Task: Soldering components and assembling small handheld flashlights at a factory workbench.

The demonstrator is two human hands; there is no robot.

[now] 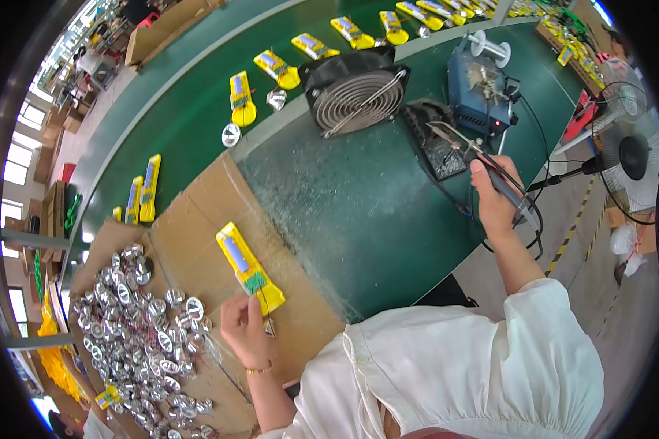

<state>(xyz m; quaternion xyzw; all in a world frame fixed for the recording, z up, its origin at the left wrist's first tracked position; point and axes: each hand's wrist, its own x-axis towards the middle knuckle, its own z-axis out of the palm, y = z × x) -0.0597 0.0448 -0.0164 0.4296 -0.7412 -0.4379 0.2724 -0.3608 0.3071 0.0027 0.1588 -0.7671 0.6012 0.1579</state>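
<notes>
One yellow casing (249,262) lies just beyond the curled left hand (244,333), whose grip I cannot tell, and well left of the right hand (495,201), grasping a soldering iron (507,190).

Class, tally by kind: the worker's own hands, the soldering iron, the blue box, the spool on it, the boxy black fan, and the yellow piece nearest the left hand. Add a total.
Hands (left hand, right hand): 2
Soldering iron: 1
Blue box: 1
Spool: 1
Black fan: 1
Yellow piece: 1
Total: 7
</notes>
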